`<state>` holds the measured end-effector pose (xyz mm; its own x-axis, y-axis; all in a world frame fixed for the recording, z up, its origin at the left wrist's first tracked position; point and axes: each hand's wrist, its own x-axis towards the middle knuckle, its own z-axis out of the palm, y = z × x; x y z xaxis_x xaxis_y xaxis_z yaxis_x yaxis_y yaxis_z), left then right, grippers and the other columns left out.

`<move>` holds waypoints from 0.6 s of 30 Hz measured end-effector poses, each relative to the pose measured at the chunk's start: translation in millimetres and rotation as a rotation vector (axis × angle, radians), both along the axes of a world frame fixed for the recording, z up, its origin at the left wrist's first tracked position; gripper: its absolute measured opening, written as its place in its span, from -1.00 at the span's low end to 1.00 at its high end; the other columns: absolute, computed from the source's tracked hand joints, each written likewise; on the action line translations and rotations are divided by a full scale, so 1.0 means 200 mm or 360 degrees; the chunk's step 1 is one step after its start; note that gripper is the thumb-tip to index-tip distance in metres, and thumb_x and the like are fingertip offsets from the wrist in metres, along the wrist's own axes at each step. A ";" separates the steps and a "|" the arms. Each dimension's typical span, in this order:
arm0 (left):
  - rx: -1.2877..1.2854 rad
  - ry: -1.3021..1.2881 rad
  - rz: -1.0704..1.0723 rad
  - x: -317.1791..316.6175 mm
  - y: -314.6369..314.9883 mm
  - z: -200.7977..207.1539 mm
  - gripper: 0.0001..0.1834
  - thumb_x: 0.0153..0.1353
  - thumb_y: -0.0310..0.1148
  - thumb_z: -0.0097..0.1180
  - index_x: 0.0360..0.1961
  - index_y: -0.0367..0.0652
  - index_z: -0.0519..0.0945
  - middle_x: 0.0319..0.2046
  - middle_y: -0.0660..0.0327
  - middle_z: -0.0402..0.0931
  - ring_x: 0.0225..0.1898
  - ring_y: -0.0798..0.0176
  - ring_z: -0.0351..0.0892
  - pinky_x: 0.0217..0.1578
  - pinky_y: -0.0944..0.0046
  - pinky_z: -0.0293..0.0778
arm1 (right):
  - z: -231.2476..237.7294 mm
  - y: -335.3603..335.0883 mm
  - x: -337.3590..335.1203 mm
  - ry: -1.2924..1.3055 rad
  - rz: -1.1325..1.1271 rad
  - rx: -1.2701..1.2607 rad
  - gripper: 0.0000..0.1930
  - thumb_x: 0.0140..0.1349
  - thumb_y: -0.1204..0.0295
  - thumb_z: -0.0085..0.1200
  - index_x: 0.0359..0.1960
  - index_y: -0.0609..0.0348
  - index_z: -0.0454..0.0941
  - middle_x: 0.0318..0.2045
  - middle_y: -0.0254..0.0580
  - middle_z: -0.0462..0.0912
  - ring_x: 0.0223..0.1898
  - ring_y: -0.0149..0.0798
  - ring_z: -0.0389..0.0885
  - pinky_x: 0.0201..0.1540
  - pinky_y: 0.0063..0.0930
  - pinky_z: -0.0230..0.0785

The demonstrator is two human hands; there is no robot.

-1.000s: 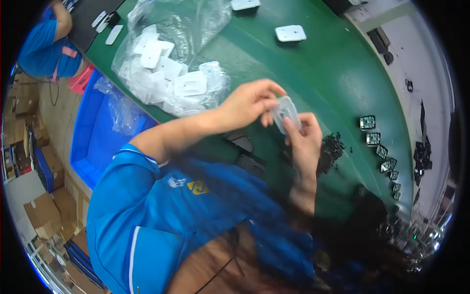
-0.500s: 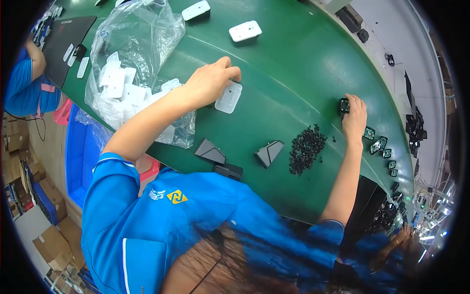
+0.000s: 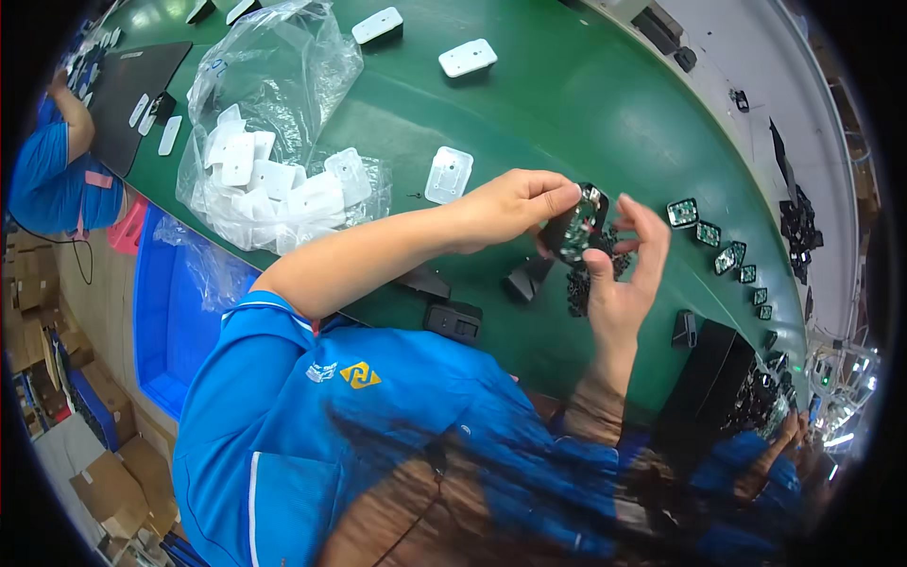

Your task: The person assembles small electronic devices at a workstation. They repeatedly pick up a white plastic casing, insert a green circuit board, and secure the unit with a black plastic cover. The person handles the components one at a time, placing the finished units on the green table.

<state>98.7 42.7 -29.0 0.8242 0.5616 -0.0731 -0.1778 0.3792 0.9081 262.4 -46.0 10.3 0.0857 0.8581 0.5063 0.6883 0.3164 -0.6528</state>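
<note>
Above the middle of the table, my left hand [image 3: 531, 203] pinches a black housing with a green circuit board [image 3: 578, 227] inside, its thumb on the upper edge. My right hand [image 3: 626, 274] is open just right of it, fingers curved and apart; whether its thumb touches the housing I cannot tell. Beneath the hands lies a pile of small black screws [image 3: 578, 295], partly covered by them. A white plastic plate [image 3: 449, 176] lies flat left of my left hand. Two dark grey wedge-shaped pieces, one [image 3: 527, 278] below the housing, are partly hidden by my left arm and hand.
A clear plastic bag [image 3: 274, 104] of white plates [image 3: 274, 180] lies at left. White-topped black units [image 3: 468, 59] stand farther back. Boards in housings [image 3: 729, 257] line the right edge. A black case [image 3: 453, 321] sits near me; a blue bin [image 3: 161, 331] stands below the table.
My right hand has brought the black housing from the right side to the middle. My left hand has left the white plate, moved right and taken hold of the housing.
</note>
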 end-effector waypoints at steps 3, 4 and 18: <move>-0.0111 -0.0018 -0.0106 0.01 -0.05 0.07 -0.51 0.37 0.04 -0.22 -0.13 -0.21 0.49 -0.35 0.23 0.55 -0.32 0.40 0.56 -0.39 0.37 0.54 | 0.07 -0.04 0.07 -0.0030 0.0343 0.0022 -0.66 0.06 0.35 0.22 -0.09 0.10 0.61 -0.06 -0.17 0.48 -0.16 -0.25 0.38 -0.17 -0.45 0.27; -0.0247 -0.0077 -0.0266 0.03 -0.05 0.07 -0.45 0.35 0.11 -0.25 -0.16 -0.20 0.49 -0.36 0.20 0.56 -0.40 0.35 0.59 -0.48 0.41 0.52 | 0.08 -0.06 0.09 -0.0052 0.0392 -0.0025 -0.67 0.05 0.39 0.22 -0.10 0.07 0.62 -0.05 -0.18 0.48 -0.16 -0.26 0.38 -0.19 -0.47 0.26; -0.0304 -0.0020 -0.0461 0.09 -0.09 0.08 -0.54 0.31 0.00 -0.05 -0.19 -0.25 0.51 -0.38 0.21 0.54 -0.43 0.31 0.60 -0.48 0.43 0.50 | 0.12 -0.13 0.18 -0.0041 0.0414 -0.0076 -0.83 -0.04 0.59 0.24 -0.37 0.13 0.62 -0.34 -0.28 0.46 -0.29 -0.28 0.39 -0.31 -0.52 0.30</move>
